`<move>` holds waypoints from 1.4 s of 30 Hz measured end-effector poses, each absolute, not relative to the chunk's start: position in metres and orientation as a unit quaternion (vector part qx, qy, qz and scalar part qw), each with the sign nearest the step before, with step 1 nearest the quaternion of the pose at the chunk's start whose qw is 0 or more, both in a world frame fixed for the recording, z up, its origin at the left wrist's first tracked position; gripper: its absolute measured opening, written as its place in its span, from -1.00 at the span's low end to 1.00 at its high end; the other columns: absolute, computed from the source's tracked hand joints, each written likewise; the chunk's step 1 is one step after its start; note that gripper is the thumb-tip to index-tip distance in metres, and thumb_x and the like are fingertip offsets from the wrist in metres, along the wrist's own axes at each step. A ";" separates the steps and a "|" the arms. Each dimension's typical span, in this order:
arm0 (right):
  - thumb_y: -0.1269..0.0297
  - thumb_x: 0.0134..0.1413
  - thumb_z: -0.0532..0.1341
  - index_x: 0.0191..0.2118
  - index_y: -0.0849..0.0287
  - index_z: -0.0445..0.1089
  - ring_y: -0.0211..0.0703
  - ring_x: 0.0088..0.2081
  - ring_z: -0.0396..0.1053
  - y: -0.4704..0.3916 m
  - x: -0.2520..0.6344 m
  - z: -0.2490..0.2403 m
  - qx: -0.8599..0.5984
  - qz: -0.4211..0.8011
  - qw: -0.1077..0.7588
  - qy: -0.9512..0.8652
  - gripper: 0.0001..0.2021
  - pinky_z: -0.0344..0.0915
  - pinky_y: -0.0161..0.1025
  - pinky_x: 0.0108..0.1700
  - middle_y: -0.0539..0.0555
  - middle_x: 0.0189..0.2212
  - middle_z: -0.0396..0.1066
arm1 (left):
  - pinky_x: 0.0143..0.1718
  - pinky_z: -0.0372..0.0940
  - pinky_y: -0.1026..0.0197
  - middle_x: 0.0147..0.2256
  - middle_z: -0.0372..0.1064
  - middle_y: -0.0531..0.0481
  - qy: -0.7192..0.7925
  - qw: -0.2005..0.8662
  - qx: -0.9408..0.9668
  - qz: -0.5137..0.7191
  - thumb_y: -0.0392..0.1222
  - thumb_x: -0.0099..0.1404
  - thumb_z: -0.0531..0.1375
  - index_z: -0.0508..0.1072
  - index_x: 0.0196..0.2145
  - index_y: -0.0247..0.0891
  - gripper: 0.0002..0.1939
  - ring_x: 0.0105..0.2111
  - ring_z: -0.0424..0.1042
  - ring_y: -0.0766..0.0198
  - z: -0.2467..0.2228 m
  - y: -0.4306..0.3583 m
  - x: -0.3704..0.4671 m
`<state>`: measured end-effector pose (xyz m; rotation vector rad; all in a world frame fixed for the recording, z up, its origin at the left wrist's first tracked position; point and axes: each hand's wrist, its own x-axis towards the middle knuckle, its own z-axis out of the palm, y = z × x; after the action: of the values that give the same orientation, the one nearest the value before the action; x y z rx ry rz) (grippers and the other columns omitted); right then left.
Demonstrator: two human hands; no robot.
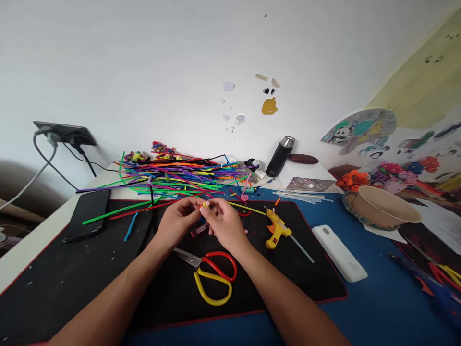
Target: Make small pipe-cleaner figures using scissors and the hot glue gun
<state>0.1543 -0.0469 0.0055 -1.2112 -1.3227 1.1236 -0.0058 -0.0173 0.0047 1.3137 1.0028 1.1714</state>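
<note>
Left hand (pixel 175 222) and right hand (pixel 230 223), bare, the pair: fingertips brought together above a black mat (pixel 86 283), both pinching one small yellow-and-pink piece (pixel 205 205). Piece partly covered by the fingers; its shape and exact make cannot be told.

Scissors (pixel 195 261), one pair: on the mat just below the hands, one handle red, one yellow, blades toward the left forearm.

Dark red item (pixel 199 230), small: on the mat, between the hands, partly hidden.

Glue gun (pixel 278 230), yellow: on the mat to the right of the right hand, a translucent stick projecting from its rear.

Fuzzy stems (pixel 180 175), many colours: heaped along the back of the table, beyond the hands.

Blue twisted length (pixel 130 227): on the mat, left of the left hand.

Phone (pixel 88 216), black: at the mat's left edge.

Flask (pixel 280 157), black, silver lid: upright near the wall.

White slab (pixel 339 253), rounded corners: right, beside the mat.

Bowl (pixel 389 205), pale: far right.
</note>
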 end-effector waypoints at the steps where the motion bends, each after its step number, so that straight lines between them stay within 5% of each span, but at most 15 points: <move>1: -0.04 0.23 0.32 -0.10 0.13 0.42 -0.32 -0.62 0.30 -0.047 0.153 0.005 -0.500 0.452 0.499 -0.545 -0.66 0.21 -0.36 -0.57 -0.12 -0.49 0.33 | -0.38 0.34 0.23 -0.42 0.52 0.00 0.425 0.517 0.559 0.489 0.11 0.09 0.49 0.63 -0.24 -0.24 -0.59 -0.46 0.42 0.25 0.005 -0.019 -0.005; 12: 0.05 0.28 0.27 -0.12 0.12 0.45 -0.27 -0.58 0.33 -0.051 0.152 -0.008 -0.495 0.426 0.533 -0.538 -0.76 0.27 -0.34 -0.53 -0.10 -0.54 0.34 | -0.22 0.45 0.16 -0.25 0.60 -0.07 0.434 0.440 0.620 0.484 0.07 0.23 0.40 0.58 -0.19 -0.22 -0.67 -0.30 0.56 0.15 0.001 -0.025 0.000; 25: 0.01 0.22 0.30 -0.18 0.13 0.43 -0.32 -0.65 0.26 -0.052 0.161 -0.003 -0.474 0.512 0.519 -0.494 -0.73 0.19 -0.37 -0.60 -0.13 -0.60 0.32 | -0.34 0.42 0.22 -0.32 0.59 -0.05 0.438 0.486 0.594 0.468 0.15 0.16 0.46 0.59 -0.19 -0.21 -0.58 -0.34 0.53 0.17 0.003 -0.028 0.002; 42: -0.01 0.12 0.36 -0.24 0.15 0.46 -0.35 -0.72 0.21 -0.048 0.170 -0.008 -0.449 0.562 0.519 -0.462 -0.69 0.07 -0.38 -0.66 -0.16 -0.64 0.30 | -0.27 0.39 0.22 -0.31 0.53 -0.02 0.425 0.480 0.604 0.474 0.07 0.20 0.46 0.56 -0.14 -0.21 -0.61 -0.32 0.50 0.20 -0.002 -0.029 0.004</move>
<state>0.1703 -0.0483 -0.0076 -1.0780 -1.1071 1.3467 0.0044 -0.0295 -0.0023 1.4745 1.0359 1.1555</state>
